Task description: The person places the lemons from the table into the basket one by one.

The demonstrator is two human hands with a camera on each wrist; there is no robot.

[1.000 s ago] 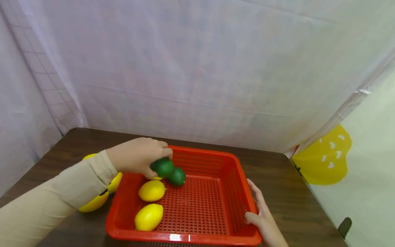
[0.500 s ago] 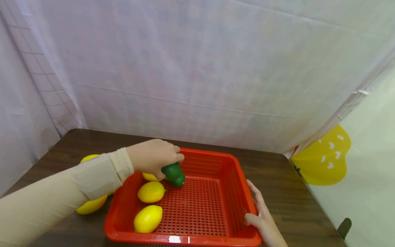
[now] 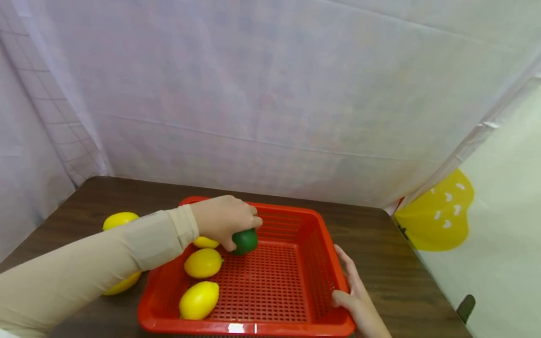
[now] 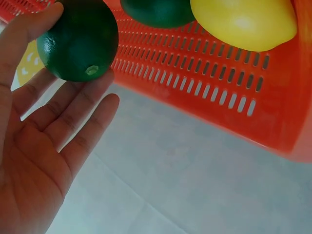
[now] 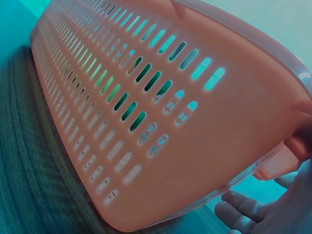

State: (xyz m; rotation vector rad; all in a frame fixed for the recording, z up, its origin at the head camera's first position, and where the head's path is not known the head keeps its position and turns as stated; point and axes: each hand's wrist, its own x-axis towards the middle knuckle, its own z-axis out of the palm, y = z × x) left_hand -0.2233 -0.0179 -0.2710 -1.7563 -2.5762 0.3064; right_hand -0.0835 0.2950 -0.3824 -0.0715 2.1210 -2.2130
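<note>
Shifted a dark green, smooth, rounded fruit (image 3: pixel 245 241) rightward inside a red, rectangular, slotted plastic basket (image 3: pixel 287 327) over the last second, moving the left hand (image 3: pixel 221 217) along with it. Passed beyond a second dark green, rounded fruit (image 4: pixel 158 12), visible in the left wrist view but hidden in the head view. Kept the left hand's grip clamped on the first fruit, between thumb and fingertips. Kept the right hand (image 3: pixel 357 298) clamped too, on the basket's right rim, with thumb inside and fingers outside. Left three yellow, lemon-shaped fruits (image 3: pixel 203 263) along the basket's left side, and more yellow fruit (image 3: pixel 120 219) outside, on the dark brown, wood-grained desk (image 3: pixel 393 267). Seemed, by judgement, closer to the basket's middle but not yet released; could not tell contact from slight clearance beneath the held fruit.
</note>
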